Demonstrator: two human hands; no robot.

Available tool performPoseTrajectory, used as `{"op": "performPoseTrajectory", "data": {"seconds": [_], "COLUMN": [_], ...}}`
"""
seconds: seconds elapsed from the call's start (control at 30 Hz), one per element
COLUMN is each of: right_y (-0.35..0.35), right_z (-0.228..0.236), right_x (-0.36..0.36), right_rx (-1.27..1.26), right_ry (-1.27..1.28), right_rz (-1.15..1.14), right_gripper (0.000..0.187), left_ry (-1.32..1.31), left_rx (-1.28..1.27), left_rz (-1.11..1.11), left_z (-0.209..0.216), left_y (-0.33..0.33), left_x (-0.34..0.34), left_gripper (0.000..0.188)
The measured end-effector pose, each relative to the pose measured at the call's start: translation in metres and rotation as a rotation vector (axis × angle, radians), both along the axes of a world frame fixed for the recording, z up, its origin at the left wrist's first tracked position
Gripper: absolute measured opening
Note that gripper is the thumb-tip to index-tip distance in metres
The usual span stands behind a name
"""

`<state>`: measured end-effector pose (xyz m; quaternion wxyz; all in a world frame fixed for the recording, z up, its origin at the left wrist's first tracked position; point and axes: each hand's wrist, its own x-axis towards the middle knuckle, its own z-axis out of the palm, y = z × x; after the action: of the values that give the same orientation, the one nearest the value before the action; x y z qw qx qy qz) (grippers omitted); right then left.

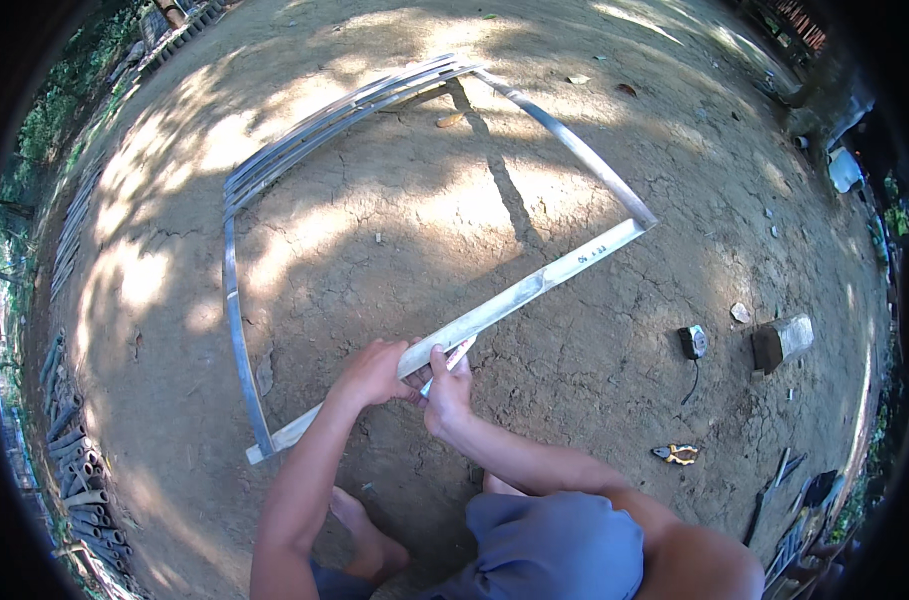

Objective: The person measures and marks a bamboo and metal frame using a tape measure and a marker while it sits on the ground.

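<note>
A long flat metal bar (534, 285) lies across the bare dirt, its ends resting on two other bars (236, 330) (574, 150) so that they form a frame. My left hand (371, 372) presses down on the near part of the long bar. My right hand (448, 385) sits right beside it, fingers closed around a thin pen-like marker (452, 357) whose tip touches the bar's near edge. A bundle of several long metal bars (344, 115) lies at the far side of the frame.
A tape measure (691, 342) and a wooden block (780, 341) lie to the right. Yellow-handled pliers (676, 454) lie nearer, with more tools (789, 500) at the lower right. Pipes are stacked along the left edge (74, 450). My bare foot (364, 535) is below the bar.
</note>
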<state>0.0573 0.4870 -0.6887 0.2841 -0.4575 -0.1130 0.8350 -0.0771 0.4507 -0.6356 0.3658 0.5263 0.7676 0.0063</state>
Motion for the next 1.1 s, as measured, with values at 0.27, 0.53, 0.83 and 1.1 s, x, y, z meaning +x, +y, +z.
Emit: {"op": "performPoseTrajectory", "data": {"seconds": [0.27, 0.53, 0.83, 1.1], "right_y": [-0.027, 0.089, 0.313, 0.276], "right_z": [-0.031, -0.053, -0.09, -0.063], "right_x": [0.122, 0.294, 0.473, 0.432], "right_rx": [0.067, 0.809, 0.681, 0.784], "right_ry": [-0.149, -1.086, -1.487, -1.441], "right_rz": [0.352, 0.133, 0.107, 0.086], "right_gripper": [0.017, 0.023, 0.042, 0.053], "left_ry": [0.285, 0.763, 0.451, -0.216], "left_rx": [-0.045, -0.67, -0.463, 0.072], "left_rz": [-0.08, -0.245, -0.215, -0.072], "left_z": [-0.054, -0.083, -0.056, -0.031], "left_y": [-0.099, -0.249, -0.108, 0.073], "left_x": [-0.06, -0.081, -0.037, 0.106], "left_gripper": [0.036, 0.051, 0.05, 0.048]}}
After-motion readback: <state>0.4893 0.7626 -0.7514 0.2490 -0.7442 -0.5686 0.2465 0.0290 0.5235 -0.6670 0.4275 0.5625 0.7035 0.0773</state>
